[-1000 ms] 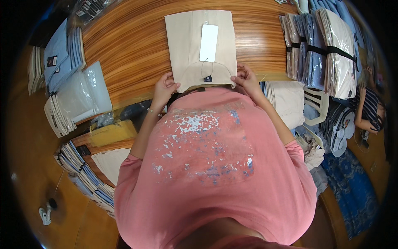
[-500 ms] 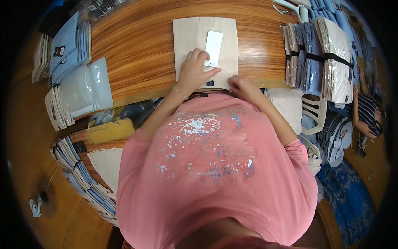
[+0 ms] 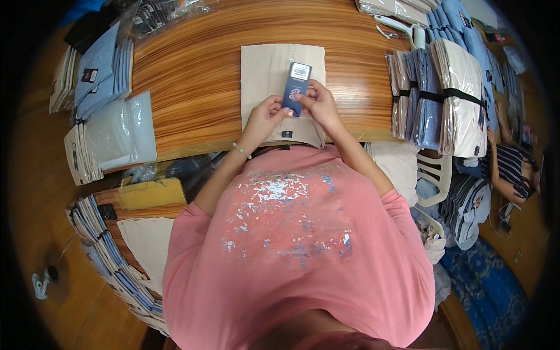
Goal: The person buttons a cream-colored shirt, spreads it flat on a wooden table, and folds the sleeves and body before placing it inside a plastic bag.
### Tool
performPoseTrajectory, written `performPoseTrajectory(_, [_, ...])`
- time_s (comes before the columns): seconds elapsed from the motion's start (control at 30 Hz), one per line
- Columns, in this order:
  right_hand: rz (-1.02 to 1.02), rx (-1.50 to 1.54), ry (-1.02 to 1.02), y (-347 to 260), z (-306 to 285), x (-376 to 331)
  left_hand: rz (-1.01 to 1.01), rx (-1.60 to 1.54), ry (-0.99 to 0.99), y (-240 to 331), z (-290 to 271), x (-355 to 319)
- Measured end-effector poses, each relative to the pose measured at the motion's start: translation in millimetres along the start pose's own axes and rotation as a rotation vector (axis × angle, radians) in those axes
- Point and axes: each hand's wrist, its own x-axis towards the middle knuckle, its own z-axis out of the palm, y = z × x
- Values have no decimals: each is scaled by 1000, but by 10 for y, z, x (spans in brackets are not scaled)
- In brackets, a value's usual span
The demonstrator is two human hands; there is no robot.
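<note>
A person in a pink T-shirt (image 3: 291, 233) fills the near part of the overhead view, leaning over a wooden table (image 3: 192, 70) with both forearms reaching up toward 12 o'clock.

The left hand (image 3: 267, 114) and right hand (image 3: 318, 104) meet just above the table's near edge. Together they hold 1 narrow dark blue card tag (image 3: 296, 88) with a white sticker at its far end. The fingers of both hands are closed on the tag's lower half, the left from about 8 o'clock of the tag and the right from about 4 o'clock. The top half stands free, tilted slightly to the right.

The tag looks light, thin and fairly stiff, like printed cardboard. It would likely bend or crease if squeezed hard, so a pinch at the side edges suits it best.

Directly beneath the hands lies 1 folded beige shirt (image 3: 274, 76), flat on the table, soft and limp. A small dark label shows near its closest edge.

At 9 o'clock sit stacks of folded light blue shirts (image 3: 99, 73) and clear-bagged white shirts (image 3: 111, 137). At 3 o'clock stand bundles of packed shirts (image 3: 449, 93) bound with a black strap. At 7 o'clock, below the table, more folded garments (image 3: 105, 256) are stacked. At the far right edge, another person's arm (image 3: 501, 169) is partly visible.
</note>
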Motion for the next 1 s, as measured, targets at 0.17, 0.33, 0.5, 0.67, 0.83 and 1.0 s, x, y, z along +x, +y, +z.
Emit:
performPoseTrajectory(0.17, [-122, -327, 138, 119, -176, 121, 370, 706, 179, -39, -87, -281])
performPoseTrajectory(0.33, [-215, -649, 219, 191, -257, 144, 466, 823, 283, -21, -637, -494])
performPoseTrajectory(0.5, [-340, -823, 178, -435, 70, -30, 393, 952, 1080, -226, -2263, -840])
performPoseTrajectory(0.67, [-312, -760, -71, -551, 488, 260, 228, 1222, 1524, -21, -2901, -1250])
performPoseTrajectory(0.83, [-343, -794, -168, -618, 1091, 442, 508, 1230, 991, 190, -2717, -437])
performPoseTrajectory(1.0, [-413, -895, -339, -603, 1327, 197, 629, 994, 669, 209, -2792, 1119])
